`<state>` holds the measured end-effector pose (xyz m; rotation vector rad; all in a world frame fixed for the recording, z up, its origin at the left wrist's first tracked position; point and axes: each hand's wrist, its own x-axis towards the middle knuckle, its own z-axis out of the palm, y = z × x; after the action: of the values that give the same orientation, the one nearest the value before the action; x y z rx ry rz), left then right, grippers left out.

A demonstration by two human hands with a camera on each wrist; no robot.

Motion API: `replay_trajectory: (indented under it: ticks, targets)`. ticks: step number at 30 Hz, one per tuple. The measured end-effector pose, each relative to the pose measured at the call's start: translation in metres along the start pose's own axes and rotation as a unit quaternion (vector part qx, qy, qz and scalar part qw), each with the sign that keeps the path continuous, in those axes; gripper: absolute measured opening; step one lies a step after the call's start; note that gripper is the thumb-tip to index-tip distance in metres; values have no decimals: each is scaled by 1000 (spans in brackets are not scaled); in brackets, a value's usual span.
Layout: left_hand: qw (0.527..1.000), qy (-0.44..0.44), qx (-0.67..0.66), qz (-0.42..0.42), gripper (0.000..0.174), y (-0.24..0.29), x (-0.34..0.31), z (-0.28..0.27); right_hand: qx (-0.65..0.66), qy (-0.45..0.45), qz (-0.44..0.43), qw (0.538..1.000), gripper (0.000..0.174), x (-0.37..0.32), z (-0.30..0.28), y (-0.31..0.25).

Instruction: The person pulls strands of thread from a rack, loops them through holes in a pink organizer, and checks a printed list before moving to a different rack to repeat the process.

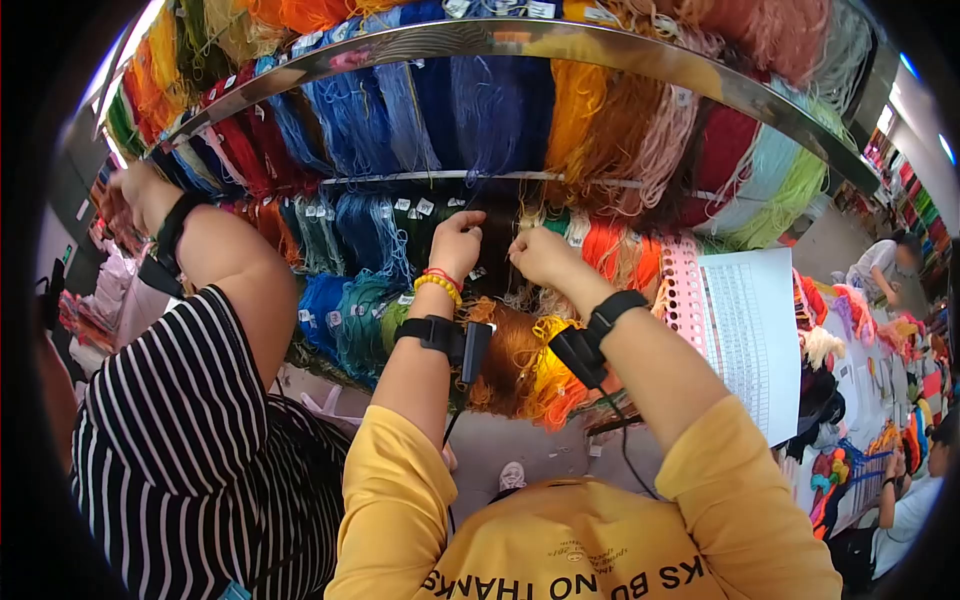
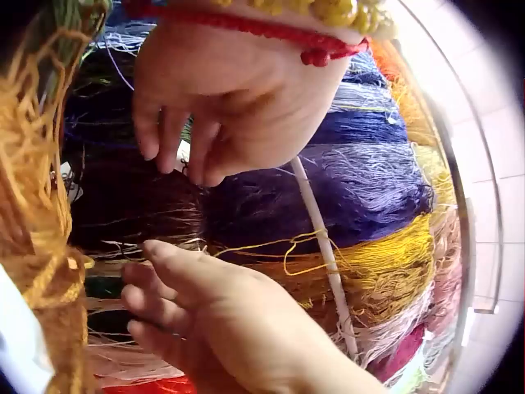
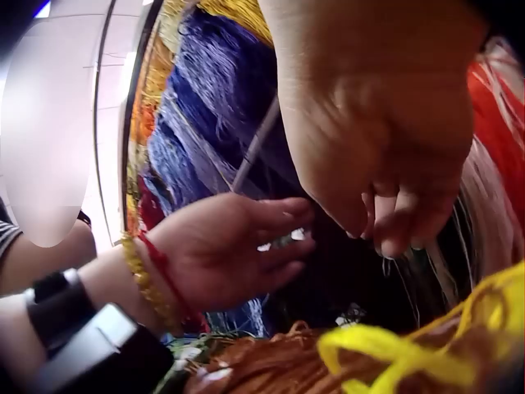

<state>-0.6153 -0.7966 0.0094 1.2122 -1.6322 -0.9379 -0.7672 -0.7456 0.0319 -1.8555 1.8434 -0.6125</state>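
My left hand [image 1: 458, 245] reaches in among hanging thread skeins, wrist bent and fingers drooping loosely over dark brown skeins [image 2: 131, 201]. In the right wrist view its thumb and fingers stand apart, with a white tag [image 3: 287, 239] showing between them. My right hand [image 1: 548, 258] is close beside it over the same dark thread, fingers loosely bent. Fine pale strands [image 3: 443, 275] hang below its fingertips, and no thread shows clearly gripped. Blue-violet skeins [image 2: 361, 193] and a yellow skein [image 2: 394, 250] hang behind the hands.
A curved metal rail [image 1: 500, 38] crosses above the skeins. To the right hang a pink punched card [image 1: 680, 280] and a printed sheet [image 1: 755, 340]. A person in a striped top [image 1: 190, 420] reaches toward the rack at left. Brown skeins [image 1: 505, 350] bulge below my wrists.
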Motion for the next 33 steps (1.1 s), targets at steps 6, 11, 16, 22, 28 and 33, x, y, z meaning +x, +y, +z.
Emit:
replay_trajectory:
  ticks: [6,11,16,22,28,33]
  targets:
    - [997,-17,-71,-12,29,-4,-2,-4,20,15,80,996,26,27,26,-4]
    - [992,-30,-111,-49,30,0,-6,-5,4,43,135,990,27,28,27,-25]
    - [991,-35,-113,-56,30,-1,-9,-8,40,35,131,990,24,27,31,-3]
    - [981,-47,-146,-116,25,5,-16,-6,145,24,120,982,18,16,30,7]
    - [960,-83,-190,-188,21,3,-17,-1,440,-24,136,887,9,2,27,6]
    - [947,-150,-167,-229,19,8,-20,1,463,-53,173,868,7,-10,20,4]
